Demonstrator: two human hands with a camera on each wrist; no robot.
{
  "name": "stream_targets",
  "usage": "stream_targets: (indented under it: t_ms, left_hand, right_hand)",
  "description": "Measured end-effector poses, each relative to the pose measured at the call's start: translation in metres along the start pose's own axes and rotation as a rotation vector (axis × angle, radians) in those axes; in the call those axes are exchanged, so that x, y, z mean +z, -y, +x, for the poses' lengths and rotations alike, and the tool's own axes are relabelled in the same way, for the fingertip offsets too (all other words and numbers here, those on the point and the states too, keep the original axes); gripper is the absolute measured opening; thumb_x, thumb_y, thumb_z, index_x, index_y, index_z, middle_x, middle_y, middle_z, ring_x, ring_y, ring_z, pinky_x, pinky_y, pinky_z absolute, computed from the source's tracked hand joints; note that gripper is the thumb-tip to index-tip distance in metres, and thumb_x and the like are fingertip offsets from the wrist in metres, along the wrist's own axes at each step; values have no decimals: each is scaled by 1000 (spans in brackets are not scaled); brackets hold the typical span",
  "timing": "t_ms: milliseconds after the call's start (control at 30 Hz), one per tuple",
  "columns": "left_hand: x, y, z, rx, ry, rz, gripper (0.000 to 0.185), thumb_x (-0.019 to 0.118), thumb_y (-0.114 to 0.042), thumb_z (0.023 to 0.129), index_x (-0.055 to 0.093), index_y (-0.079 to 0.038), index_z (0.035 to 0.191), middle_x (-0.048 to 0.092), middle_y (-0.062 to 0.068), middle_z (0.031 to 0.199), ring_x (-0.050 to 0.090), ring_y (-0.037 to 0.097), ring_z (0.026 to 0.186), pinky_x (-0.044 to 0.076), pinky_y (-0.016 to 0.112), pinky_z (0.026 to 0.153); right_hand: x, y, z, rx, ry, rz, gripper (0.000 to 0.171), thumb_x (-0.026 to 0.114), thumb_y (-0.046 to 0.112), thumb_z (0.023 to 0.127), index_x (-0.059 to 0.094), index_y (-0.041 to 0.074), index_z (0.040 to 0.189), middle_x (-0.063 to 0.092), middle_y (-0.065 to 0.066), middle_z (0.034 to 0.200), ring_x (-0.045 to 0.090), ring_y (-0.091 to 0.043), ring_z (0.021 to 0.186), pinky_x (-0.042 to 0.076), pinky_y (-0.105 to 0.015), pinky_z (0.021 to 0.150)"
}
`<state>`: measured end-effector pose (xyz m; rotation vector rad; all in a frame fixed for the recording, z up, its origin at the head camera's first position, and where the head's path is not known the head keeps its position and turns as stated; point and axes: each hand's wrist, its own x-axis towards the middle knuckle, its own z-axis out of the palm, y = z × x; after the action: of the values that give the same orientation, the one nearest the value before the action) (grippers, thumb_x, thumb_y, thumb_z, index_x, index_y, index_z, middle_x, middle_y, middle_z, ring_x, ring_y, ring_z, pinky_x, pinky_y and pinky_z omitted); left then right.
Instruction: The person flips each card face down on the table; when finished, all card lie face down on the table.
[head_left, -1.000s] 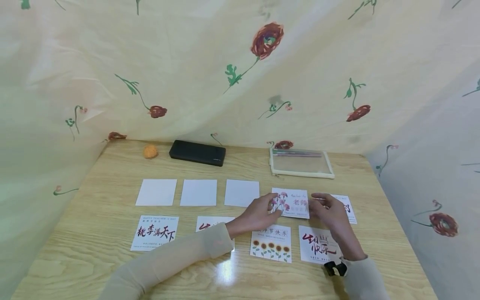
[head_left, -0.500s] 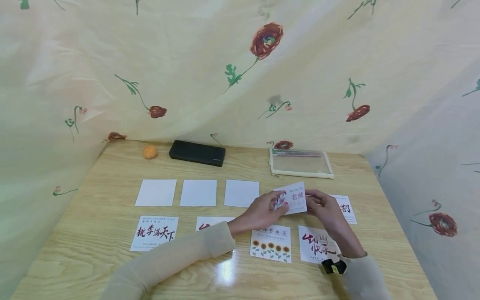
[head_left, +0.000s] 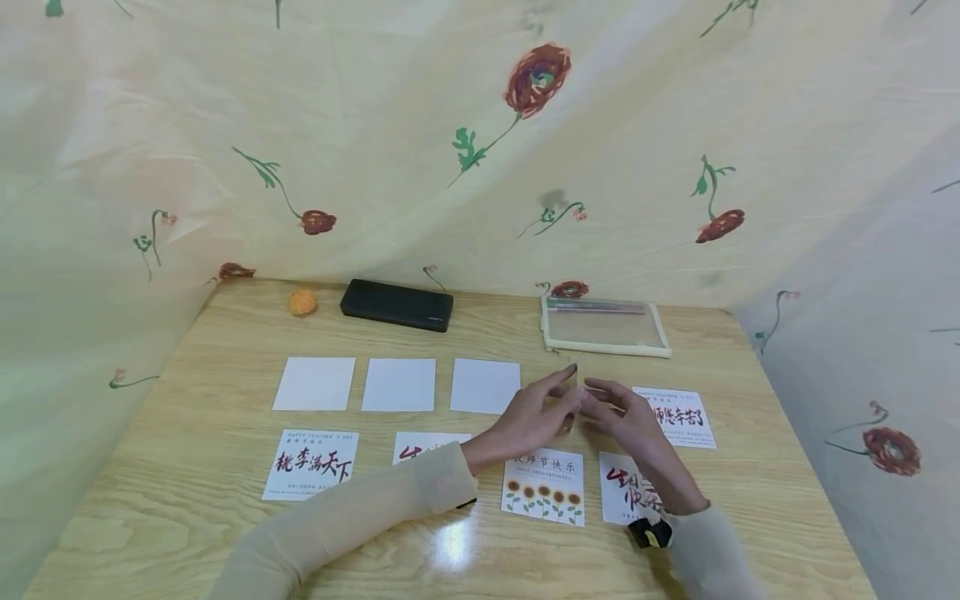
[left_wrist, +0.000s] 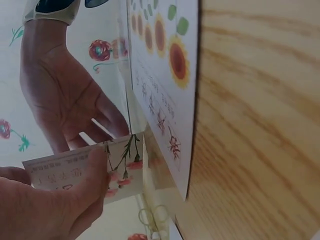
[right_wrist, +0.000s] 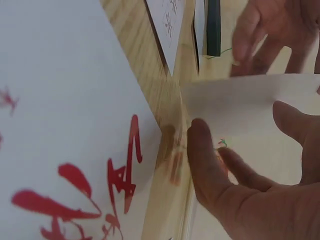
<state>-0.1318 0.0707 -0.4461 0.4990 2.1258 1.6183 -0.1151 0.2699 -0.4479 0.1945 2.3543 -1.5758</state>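
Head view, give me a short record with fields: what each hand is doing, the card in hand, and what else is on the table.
left hand: pinches the flower card's edge
right hand: fingers on the same card's other end
flower card: lifted off the table, edge-on to the head view
blank cards: three in a row
printed cards: sunflower card and others, face up
far edge: black case, clear pouch, orange ball

On the bench, the near-left card point(head_left: 310, 465) reads "桃李满天下" in dark brush script under a small line, "HAPPY TEACHER'S DAY". The sunflower card point(head_left: 543, 486) shows "师节快乐", its first character hidden by a hand. Other cards' red lettering is too covered or small to read.
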Motion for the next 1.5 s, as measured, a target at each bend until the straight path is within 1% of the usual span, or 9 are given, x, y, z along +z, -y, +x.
stream_targets:
  t_ms: [133, 233, 600, 800, 967, 1100, 1233, 1333, 1500]
  left_hand:
    - [-2, -3, 2, 27, -60, -118, 52, 52, -33, 110, 43, -22, 160, 67, 11, 138, 74, 17, 112, 60, 31, 95]
    - [-7, -3, 4, 69, -104, -187, 49, 57, -16, 107, 50, -17, 155, 68, 17, 132, 74, 25, 113, 62, 37, 94]
    - [-24, 4, 10, 96, -242, -57, 53, 61, -3, 99, 56, -17, 150, 67, 10, 120, 71, 20, 106, 59, 24, 80]
    - [-31, 8, 15, 40, -213, 28, 52, 61, 1, 97, 54, -2, 149, 65, 13, 118, 70, 26, 109, 60, 28, 81]
    - [-33, 12, 18, 14, -155, 86, 17, 65, -2, 96, 67, 10, 108, 67, 18, 109, 73, 29, 109, 58, 31, 82]
    - [-31, 16, 20, -30, -118, 109, 13, 68, -6, 96, 63, 5, 91, 70, 18, 112, 70, 17, 92, 56, 27, 80]
    - [-31, 18, 19, -48, -93, 121, 35, 67, -8, 97, 45, -5, 69, 53, 5, 71, 38, 10, 60, 37, 24, 64]
    - [-30, 18, 19, -50, -76, 127, 50, 66, -9, 97, 28, -14, 65, 23, -3, 59, 21, 12, 55, 27, 26, 60]
    - [-30, 16, 19, -81, -70, 125, 52, 66, -12, 98, 26, -15, 65, 20, -7, 58, 20, 11, 53, 26, 26, 57]
  right_hand:
    - [-2, 2, 3, 29, -40, -36, 74, 61, 42, 106, 35, -2, 159, 49, -31, 153, 65, -36, 128, 61, -32, 98]
    - [-4, 3, 5, 51, -81, -61, 77, 64, 46, 103, 37, -1, 158, 53, -29, 149, 71, -21, 113, 61, -28, 93]
    - [-15, -1, 10, 6, -218, -118, 55, 72, 29, 100, 55, 1, 145, 63, -22, 131, 68, -1, 90, 64, -27, 83]
    - [-18, 0, 15, -8, -252, -211, 48, 75, 23, 98, 61, 1, 138, 66, -20, 122, 69, -5, 81, 63, -27, 73]
    - [-18, 1, 18, -7, -246, -264, 50, 77, 21, 96, 61, -1, 137, 68, -25, 121, 73, -13, 82, 63, -29, 71]
    - [-19, 1, 20, 5, -214, -320, 52, 77, 21, 95, 60, -4, 137, 66, -28, 124, 73, -23, 94, 64, -31, 72]
    - [-21, -1, 24, 11, -182, -367, 53, 78, 22, 95, 59, -6, 137, 66, -29, 123, 71, -27, 96, 63, -31, 71]
    - [-21, -2, 26, 17, -167, -394, 52, 77, 23, 96, 60, -6, 135, 66, -27, 120, 70, -26, 92, 62, -29, 70]
    - [-21, -4, 27, 30, -151, -416, 51, 77, 25, 96, 61, -4, 134, 67, -25, 118, 69, -24, 90, 59, -25, 68]
